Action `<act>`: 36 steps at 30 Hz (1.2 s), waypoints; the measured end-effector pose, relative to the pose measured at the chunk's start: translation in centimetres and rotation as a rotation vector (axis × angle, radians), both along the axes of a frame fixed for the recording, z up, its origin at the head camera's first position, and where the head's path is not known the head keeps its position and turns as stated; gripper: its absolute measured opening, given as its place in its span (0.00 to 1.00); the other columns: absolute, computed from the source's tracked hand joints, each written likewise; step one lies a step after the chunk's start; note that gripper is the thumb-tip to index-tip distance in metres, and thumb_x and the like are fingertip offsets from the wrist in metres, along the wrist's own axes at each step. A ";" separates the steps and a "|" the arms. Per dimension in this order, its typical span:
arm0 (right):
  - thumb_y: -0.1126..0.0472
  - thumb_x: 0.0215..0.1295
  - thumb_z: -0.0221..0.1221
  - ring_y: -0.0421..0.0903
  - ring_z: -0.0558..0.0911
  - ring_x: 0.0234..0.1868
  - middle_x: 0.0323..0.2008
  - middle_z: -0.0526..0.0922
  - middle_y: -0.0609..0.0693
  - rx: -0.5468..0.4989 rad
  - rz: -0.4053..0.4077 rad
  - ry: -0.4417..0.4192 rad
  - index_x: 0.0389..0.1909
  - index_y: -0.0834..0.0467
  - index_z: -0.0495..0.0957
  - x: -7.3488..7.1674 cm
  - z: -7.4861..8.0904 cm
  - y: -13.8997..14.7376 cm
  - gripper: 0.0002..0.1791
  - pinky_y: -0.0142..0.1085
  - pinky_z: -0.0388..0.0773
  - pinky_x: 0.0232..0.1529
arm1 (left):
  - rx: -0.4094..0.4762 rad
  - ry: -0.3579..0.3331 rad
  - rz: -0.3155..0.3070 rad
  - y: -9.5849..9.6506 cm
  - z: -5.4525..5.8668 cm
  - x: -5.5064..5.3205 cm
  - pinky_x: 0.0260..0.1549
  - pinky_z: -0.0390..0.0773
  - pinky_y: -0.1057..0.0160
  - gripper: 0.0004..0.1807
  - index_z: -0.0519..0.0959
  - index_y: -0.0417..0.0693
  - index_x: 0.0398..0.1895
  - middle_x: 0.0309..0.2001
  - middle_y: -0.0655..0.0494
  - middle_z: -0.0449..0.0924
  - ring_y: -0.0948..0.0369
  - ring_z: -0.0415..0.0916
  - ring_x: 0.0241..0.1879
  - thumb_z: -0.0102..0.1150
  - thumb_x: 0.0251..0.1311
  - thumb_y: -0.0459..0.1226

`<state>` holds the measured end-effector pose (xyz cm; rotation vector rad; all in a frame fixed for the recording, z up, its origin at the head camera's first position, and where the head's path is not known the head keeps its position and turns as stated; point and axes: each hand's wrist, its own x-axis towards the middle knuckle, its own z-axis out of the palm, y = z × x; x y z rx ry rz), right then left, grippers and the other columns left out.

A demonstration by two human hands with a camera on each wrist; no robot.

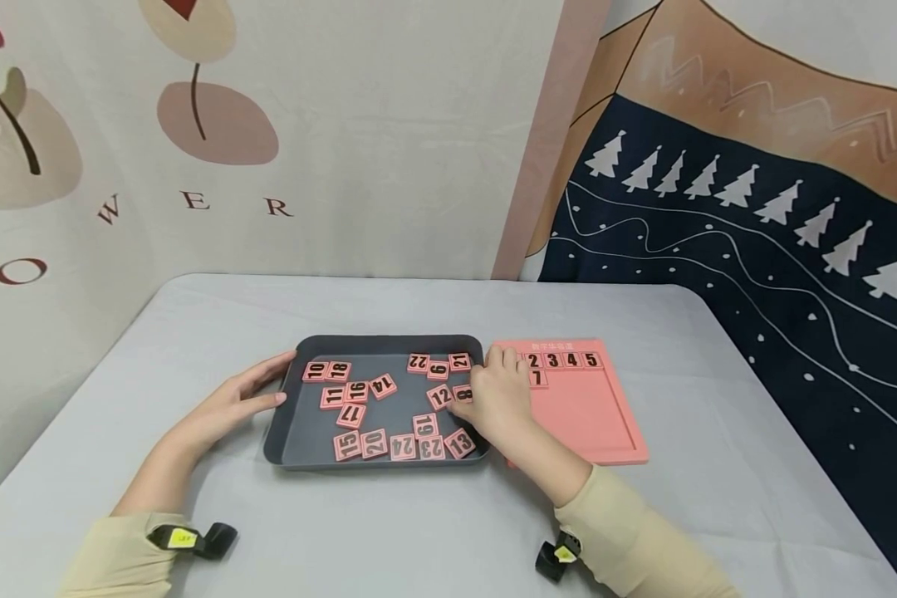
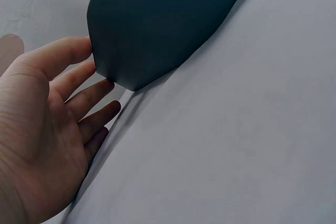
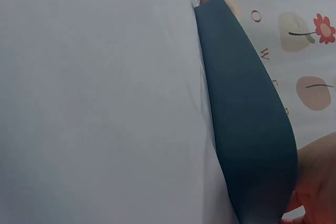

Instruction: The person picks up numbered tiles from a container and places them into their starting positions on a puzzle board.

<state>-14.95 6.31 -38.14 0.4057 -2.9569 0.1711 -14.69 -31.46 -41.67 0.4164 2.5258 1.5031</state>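
Observation:
My left hand (image 1: 241, 397), its fingers spread, rests its fingertips against the left wall of a dark grey tray (image 1: 287, 415); the left wrist view shows thumb and fingers at the tray corner (image 2: 134, 30). At the tray's right end my right hand (image 1: 504, 403) reaches over the rim and pinches a pink tile marked 8 (image 1: 462, 393), thumb below it and a finger at its right side. Beside it lies the 12 tile (image 1: 439, 396). The right wrist view catches only part of the right hand (image 3: 317, 177) past the tray wall (image 3: 247, 103).
Several pink number tiles lie loose in the tray, among them 10 (image 1: 315, 371) and 13 (image 1: 459, 443). Right of the tray is a pink board (image 1: 583, 423) with tiles 2 to 5 in its top row and the 7 tile (image 1: 538, 379) below. A white cloth covers the table (image 1: 389, 531).

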 end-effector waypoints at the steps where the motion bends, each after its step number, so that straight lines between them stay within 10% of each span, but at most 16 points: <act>1: 0.36 0.45 0.70 0.51 0.60 0.38 0.32 0.61 0.51 0.008 -0.007 0.003 0.20 0.55 0.75 0.0 -0.1 -0.1 0.26 0.44 0.60 0.42 | -0.001 0.000 0.000 0.0 0.0 0.0 0.62 0.49 0.34 0.36 0.55 0.43 0.74 0.71 0.41 0.54 0.40 0.48 0.69 0.57 0.66 0.40; 17: 0.46 0.41 0.75 0.52 0.62 0.42 0.37 0.67 0.53 -0.182 -0.044 -0.036 0.27 0.56 0.82 -0.1 -0.5 0.4 0.20 0.46 0.61 0.45 | 0.006 0.021 -0.015 0.1 0.2 -0.1 0.62 0.49 0.35 0.36 0.55 0.42 0.74 0.71 0.41 0.54 0.39 0.48 0.69 0.56 0.66 0.39; 36: 0.46 0.38 0.77 0.53 0.64 0.44 0.42 0.73 0.55 -0.174 -0.051 -0.049 0.23 0.52 0.86 0.4 -0.4 0.4 0.16 0.47 0.62 0.48 | 0.015 -0.002 -0.003 0.1 0.1 0.1 0.62 0.47 0.34 0.36 0.54 0.42 0.74 0.72 0.41 0.53 0.40 0.47 0.69 0.56 0.66 0.39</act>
